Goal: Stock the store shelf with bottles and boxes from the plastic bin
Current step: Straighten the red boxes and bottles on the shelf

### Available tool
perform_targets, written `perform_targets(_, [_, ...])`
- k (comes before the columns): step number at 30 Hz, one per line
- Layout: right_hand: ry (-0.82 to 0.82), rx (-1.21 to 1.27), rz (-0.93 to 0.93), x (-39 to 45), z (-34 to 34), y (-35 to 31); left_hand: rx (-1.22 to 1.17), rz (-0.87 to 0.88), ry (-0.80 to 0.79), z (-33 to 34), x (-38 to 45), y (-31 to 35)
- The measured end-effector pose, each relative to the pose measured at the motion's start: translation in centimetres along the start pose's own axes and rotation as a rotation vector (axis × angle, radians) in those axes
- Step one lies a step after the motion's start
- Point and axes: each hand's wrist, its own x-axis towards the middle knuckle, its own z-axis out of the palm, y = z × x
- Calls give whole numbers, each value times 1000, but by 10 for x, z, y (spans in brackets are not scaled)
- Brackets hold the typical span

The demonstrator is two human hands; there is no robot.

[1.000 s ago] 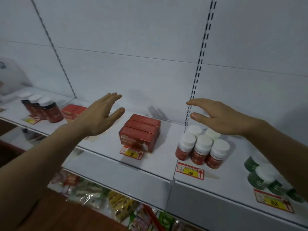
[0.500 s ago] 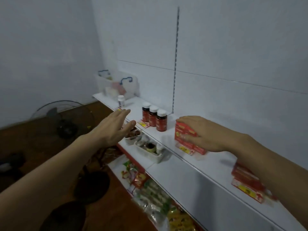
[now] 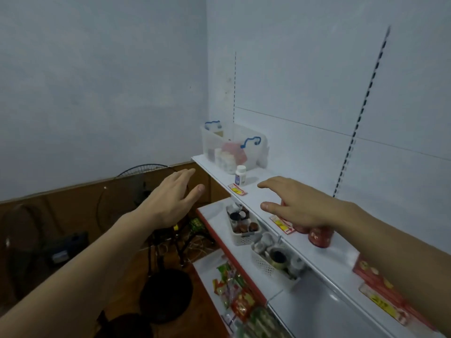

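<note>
1. Both forearms reach in from the bottom edge, bare, toward the far corner.
2. Lower left: dark wooden floor (image 3: 61,240), a round black fan base (image 3: 164,296) on it, cables tangled behind.
3. Lower right: snack packets (image 3: 234,296) on the lowest tier, colours mixed, blurred.
4. Red boxes (image 3: 375,286) lie flat on the shelf (image 3: 341,259) under the right forearm, yellow price tag at the edge below them.
5. Mid tier below the shelf: two white baskets (image 3: 244,236) of small jars, side by side along the edge.
6. Right hand (image 3: 300,206): palm down, fingers spread and straight, holding nothing. It hangs over the red bottles (image 3: 319,236); their tops are hidden, so contact cannot be told.
7. Left hand (image 3: 173,198): off the shelf to the left, over the floor, fingers straight and together, thumb out, holding nothing.
8. Shelf surface: white, flat, with a bare stretch between the red bottles and the white bottle (image 3: 240,175).
9. White bottle stands upright alone, near the front edge, a price tag (image 3: 236,190) just in front of it.
10. Bin (image 3: 234,146): clear plastic, blue handles, at the far end of the shelf against the back panel. Pale bottles and something pink inside; detail too blurred.
11. Fan (image 3: 146,181) stands on the floor by the left wall.
12. Room: pale blue walls, brown skirting along the left wall. Back panel (image 3: 305,93) is white with dark slotted uprights.
</note>
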Motion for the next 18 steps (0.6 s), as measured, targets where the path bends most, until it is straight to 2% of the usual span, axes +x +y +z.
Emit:
perform_targets(13, [2,-17,8,233,-18,92,58,-11,-13,-5,205,-103])
perform_targets(18, [6,17,18,313,-19,115,162,-2,-87,3,294,-142])
